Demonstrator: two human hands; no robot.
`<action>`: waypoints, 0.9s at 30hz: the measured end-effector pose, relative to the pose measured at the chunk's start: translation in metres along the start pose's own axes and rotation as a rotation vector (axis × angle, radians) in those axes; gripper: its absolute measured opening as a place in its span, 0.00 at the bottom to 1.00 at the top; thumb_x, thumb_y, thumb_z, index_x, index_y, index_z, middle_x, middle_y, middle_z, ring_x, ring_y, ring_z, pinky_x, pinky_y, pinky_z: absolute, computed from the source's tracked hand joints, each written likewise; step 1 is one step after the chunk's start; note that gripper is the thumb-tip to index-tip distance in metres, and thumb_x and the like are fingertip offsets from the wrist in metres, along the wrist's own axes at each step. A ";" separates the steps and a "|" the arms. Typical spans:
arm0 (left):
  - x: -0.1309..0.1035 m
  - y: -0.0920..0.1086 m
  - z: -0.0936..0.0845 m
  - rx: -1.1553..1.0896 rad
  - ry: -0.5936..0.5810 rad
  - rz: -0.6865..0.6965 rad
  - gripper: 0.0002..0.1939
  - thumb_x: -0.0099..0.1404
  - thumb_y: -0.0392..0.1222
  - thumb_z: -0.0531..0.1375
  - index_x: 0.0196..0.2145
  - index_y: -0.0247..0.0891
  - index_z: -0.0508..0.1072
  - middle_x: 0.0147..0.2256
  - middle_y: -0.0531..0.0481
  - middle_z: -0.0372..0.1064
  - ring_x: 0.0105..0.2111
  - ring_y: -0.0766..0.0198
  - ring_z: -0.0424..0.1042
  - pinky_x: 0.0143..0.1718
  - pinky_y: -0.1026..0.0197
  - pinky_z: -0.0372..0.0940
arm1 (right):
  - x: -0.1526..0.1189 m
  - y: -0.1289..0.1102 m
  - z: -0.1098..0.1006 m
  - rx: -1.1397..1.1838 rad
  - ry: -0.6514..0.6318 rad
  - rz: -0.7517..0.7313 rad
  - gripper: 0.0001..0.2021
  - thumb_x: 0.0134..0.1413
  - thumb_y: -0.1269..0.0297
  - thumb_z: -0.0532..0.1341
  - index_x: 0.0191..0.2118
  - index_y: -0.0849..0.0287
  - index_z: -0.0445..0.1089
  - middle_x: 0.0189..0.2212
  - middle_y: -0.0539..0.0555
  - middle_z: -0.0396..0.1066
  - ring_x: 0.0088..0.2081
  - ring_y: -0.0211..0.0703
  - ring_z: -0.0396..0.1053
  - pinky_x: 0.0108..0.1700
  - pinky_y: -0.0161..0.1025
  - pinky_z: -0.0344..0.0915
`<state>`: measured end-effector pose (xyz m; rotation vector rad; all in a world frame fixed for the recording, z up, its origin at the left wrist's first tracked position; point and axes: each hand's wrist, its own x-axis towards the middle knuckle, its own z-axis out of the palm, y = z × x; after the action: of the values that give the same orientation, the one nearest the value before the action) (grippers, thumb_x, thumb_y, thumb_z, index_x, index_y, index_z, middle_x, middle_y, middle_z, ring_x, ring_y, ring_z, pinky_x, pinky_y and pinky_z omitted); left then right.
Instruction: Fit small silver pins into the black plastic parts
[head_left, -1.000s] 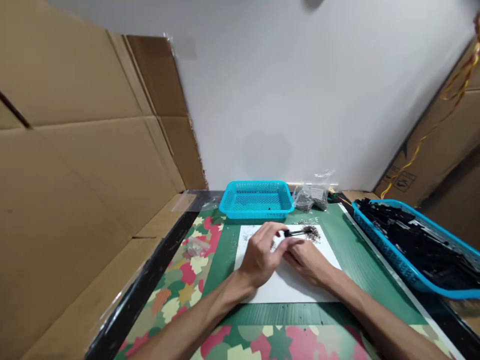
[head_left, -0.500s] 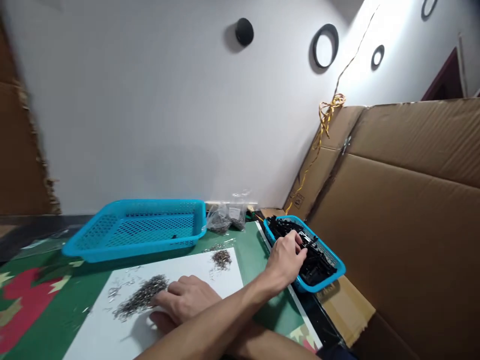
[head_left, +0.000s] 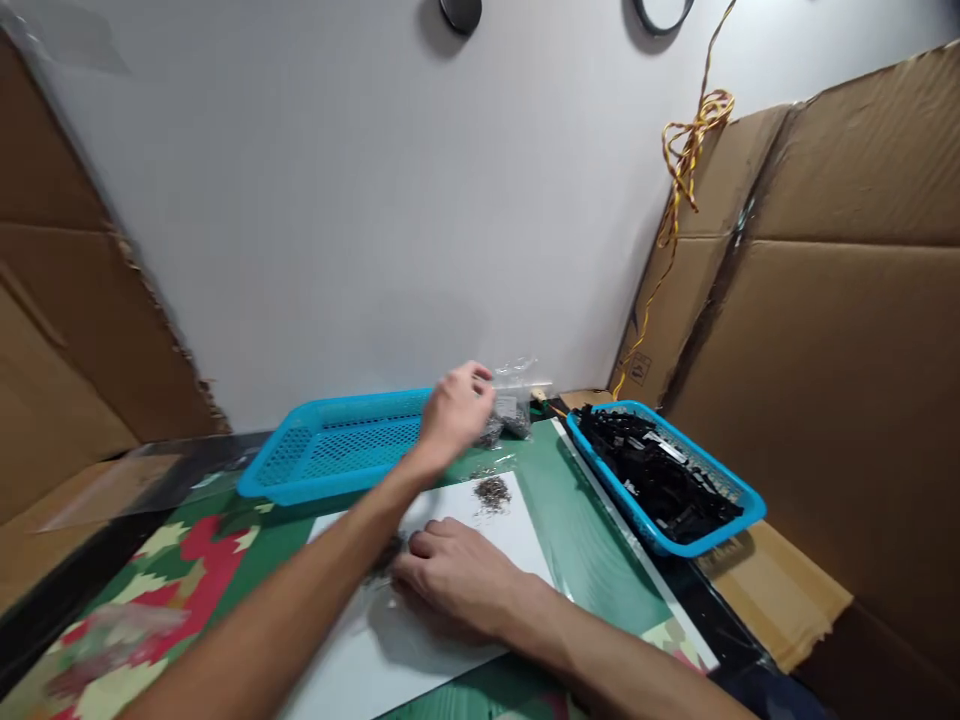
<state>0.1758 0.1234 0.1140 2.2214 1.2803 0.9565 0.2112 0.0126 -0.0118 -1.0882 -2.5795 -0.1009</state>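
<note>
My left hand [head_left: 459, 408] is raised over the right end of a wide blue basket [head_left: 315, 492], its fingers curled together. It is blurred, and what it pinches is too small to name. My right hand [head_left: 442, 570] rests low on a white sheet [head_left: 525, 540], fingers bent down and closed at a dark pile of small metal pieces, mostly hidden by the left forearm. The right fingertips' contents are hidden. A smaller pile of brownish metal pieces [head_left: 493, 491] lies near the sheet's far edge. Black parts [head_left: 660, 475] fill a second blue basket [head_left: 750, 510] on the right.
Clear plastic bags [head_left: 516, 415] of small pieces stand by the wall behind the sheet. Cardboard panels [head_left: 840, 350] rise on the right and left. A twisted yellow cord [head_left: 679, 170] hangs at the right corner. Loose plastic [head_left: 120, 630] lies front left.
My left hand has left the basket of black parts and swung leftward to the wide basket. My right hand stays at the metal pieces. The view has shifted left and down.
</note>
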 end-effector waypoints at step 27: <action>0.016 -0.183 -0.083 0.351 -0.632 0.053 0.11 0.62 0.43 0.70 0.34 0.33 0.75 0.29 0.52 0.69 0.30 0.65 0.66 0.35 0.61 0.63 | -0.016 -0.021 -0.025 0.523 0.090 0.166 0.16 0.79 0.62 0.48 0.39 0.60 0.68 0.39 0.56 0.69 0.39 0.43 0.64 0.42 0.40 0.61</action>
<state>0.0129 0.2293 0.0610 2.5250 1.1409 0.0019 0.2135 -0.0180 0.0078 -1.0522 -2.2317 0.5223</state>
